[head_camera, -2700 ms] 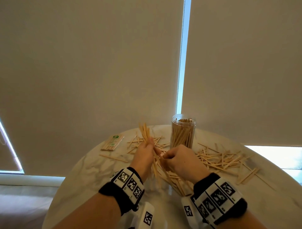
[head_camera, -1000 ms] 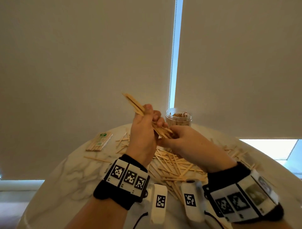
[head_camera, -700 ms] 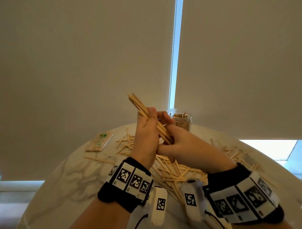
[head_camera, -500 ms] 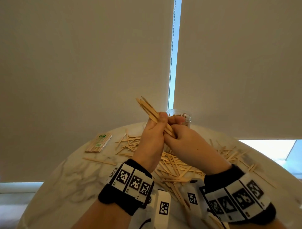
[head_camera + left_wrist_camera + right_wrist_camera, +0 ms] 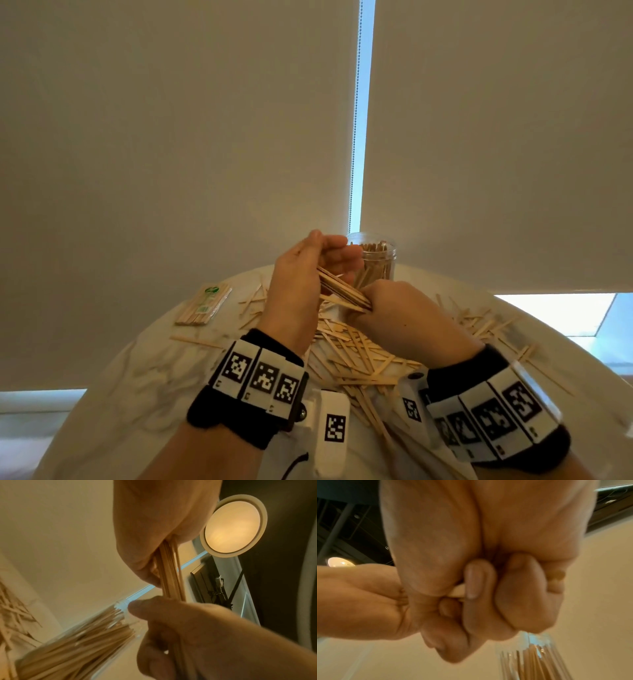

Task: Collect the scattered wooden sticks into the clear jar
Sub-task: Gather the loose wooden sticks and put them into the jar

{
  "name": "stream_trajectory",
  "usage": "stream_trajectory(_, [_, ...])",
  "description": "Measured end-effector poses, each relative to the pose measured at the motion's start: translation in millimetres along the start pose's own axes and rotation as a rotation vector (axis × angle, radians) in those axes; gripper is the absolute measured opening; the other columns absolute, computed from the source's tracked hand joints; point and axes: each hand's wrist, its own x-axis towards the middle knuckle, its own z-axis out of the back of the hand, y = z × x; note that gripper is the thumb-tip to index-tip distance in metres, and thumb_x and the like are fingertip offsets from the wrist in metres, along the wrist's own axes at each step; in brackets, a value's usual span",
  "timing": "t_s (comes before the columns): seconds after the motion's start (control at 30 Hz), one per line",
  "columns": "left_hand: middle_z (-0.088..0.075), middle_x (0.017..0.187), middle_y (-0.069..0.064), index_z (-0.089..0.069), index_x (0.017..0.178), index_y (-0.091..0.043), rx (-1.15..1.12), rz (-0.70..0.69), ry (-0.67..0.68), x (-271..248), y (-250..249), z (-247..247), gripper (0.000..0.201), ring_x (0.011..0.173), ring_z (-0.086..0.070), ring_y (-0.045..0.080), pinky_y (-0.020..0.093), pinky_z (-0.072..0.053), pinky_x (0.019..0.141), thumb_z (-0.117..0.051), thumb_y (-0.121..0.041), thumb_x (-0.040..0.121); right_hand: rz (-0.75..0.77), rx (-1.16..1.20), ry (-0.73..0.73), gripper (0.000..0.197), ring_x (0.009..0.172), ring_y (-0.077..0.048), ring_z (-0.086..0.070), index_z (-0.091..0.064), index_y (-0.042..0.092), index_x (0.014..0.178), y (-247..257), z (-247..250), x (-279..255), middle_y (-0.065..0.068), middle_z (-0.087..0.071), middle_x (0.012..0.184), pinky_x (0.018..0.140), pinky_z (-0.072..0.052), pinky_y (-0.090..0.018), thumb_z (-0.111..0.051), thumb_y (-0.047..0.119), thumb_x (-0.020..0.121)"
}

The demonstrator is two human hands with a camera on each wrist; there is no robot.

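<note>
Now my left hand (image 5: 301, 274) and right hand (image 5: 394, 308) both clench thin flat sticks (image 5: 342, 291) before the round clear jar (image 5: 380, 260).

Pale tan wooden sticks (image 5: 346, 346) are lying on a white, grey-veined marble table (image 5: 137, 377); black wristbands (image 5: 246, 404) are showing black-and-white square codes.

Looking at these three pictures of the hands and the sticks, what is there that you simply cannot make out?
- Count of the bundle of sticks: head view, both the left hand and the right hand cover its ends.
- Base of the clear jar: head view, hidden behind the hands.
- The bundle in the right wrist view: curled fingers hide nearly all of it.
- Print on the packet of sticks: too small.
- Jar in the left wrist view: blurred.
</note>
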Motion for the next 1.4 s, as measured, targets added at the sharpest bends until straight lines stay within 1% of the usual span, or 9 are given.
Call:
stream_trajectory(0.1, [-0.078, 0.095, 0.006, -0.072, 0.096, -0.013, 0.199, -0.034, 0.052, 1, 3, 3, 0.035, 0.095, -0.074, 0.02, 0.033, -0.058, 0.081, -0.045, -0.031, 0.107, -0.089, 0.017, 0.01, 0.03, 0.052, -0.01, -0.063, -0.067, 0.023, 0.075, -6, 3, 0, 0.002, -0.065, 0.063, 0.054, -0.054, -0.027, -0.057, 0.045, 0.094])
stream_trajectory(0.23, [-0.076, 0.082, 0.005, -0.071, 0.09, -0.016, 0.398, -0.184, -0.041, 0, 10, 4, 0.02, 0.073, -0.075, 0.022, 0.036, -0.063, 0.067, -0.065, -0.034, 0.096, -0.13, -0.024, -0.023, 0.032, 0.052, -0.009, -0.052, -0.059, 0.025, 0.063, -8, 1, 3, 0.004, -0.055, 0.055, 0.05, -0.035, -0.022, -0.058, 0.039, 0.092])
stream_trajectory(0.37, [-0.071, 0.064, 0.003, -0.067, 0.081, -0.014, 0.654, -0.173, 0.012, -4, 13, 3, 0.05, 0.053, -0.07, 0.013, 0.021, -0.056, 0.053, -0.066, -0.064, 0.083, -0.191, -0.046, -0.029, 0.028, 0.055, -0.012, -0.054, -0.062, 0.022, 0.071, -12, -3, 4, 0.004, -0.058, 0.062, 0.049, -0.035, -0.023, -0.061, 0.044, 0.088])
stream_trajectory(0.43, [-0.066, 0.057, 0.001, -0.064, 0.074, -0.013, 0.758, -0.189, -0.02, -2, 16, 5, 0.051, 0.045, -0.062, 0.009, 0.016, -0.046, 0.048, -0.071, -0.063, 0.079, -0.192, -0.052, -0.029, 0.024, 0.062, -0.014, -0.059, -0.065, 0.023, 0.079, -13, -5, 4, 0.004, -0.062, 0.07, 0.052, -0.042, -0.026, -0.063, 0.046, 0.085])
stream_trajectory(0.67, [-0.059, 0.052, -0.002, -0.064, 0.067, -0.016, 0.508, -0.171, -0.168, 16, 25, 23, 0.037, 0.047, -0.049, 0.013, 0.035, -0.047, 0.058, -0.083, -0.047, 0.076, -0.069, -0.184, -0.219, 0.019, 0.072, -0.014, -0.06, -0.063, 0.031, 0.095, -3, 2, -2, 0.009, -0.062, 0.077, 0.063, -0.051, -0.029, -0.059, 0.049, 0.089])
stream_trajectory(0.9, [-0.072, 0.061, 0.003, -0.076, 0.078, -0.019, 0.539, -0.17, -0.074, 5, 25, 11, 0.038, 0.051, -0.065, 0.017, 0.031, -0.05, 0.058, -0.057, -0.045, 0.099, -0.067, -0.235, -0.261, 0.022, 0.066, -0.011, -0.057, -0.066, 0.029, 0.095, -9, -1, 2, 0.009, -0.06, 0.074, 0.056, -0.042, -0.024, -0.063, 0.05, 0.089])
stream_trajectory(1.07, [-0.076, 0.081, 0.002, -0.067, 0.107, -0.021, 0.547, -0.105, -0.05, 11, 16, 12, 0.031, 0.061, -0.073, 0.015, 0.026, -0.056, 0.055, -0.053, -0.048, 0.099, -0.117, -0.194, -0.216, 0.031, 0.065, -0.01, -0.062, -0.072, 0.03, 0.093, -16, 8, 1, 0.01, -0.063, 0.069, 0.064, -0.056, -0.031, -0.058, 0.058, 0.089])
stream_trajectory(1.27, [-0.059, 0.051, -0.001, -0.062, 0.07, -0.009, 0.712, -0.119, -0.13, 17, 27, 21, 0.053, 0.036, -0.047, 0.003, 0.027, -0.04, 0.057, -0.05, -0.052, 0.099, 0.012, -0.053, -0.088, 0.043, 0.061, -0.006, -0.059, -0.068, 0.026, 0.084, -10, 8, 0, 0.006, -0.064, 0.068, 0.057, -0.045, -0.022, -0.068, 0.069, 0.077])
stream_trajectory(1.4, [-0.051, 0.045, -0.005, -0.06, 0.068, -0.01, 0.557, -0.065, -0.167, 25, 35, 29, 0.048, 0.04, -0.044, 0.01, 0.031, -0.038, 0.055, -0.055, -0.048, 0.098, 0.103, 0.047, -0.112, 0.063, 0.053, -0.007, -0.054, -0.063, 0.024, 0.074, -5, 3, 2, 0.001, -0.06, 0.06, 0.052, -0.041, -0.023, -0.04, 0.082, 0.085])
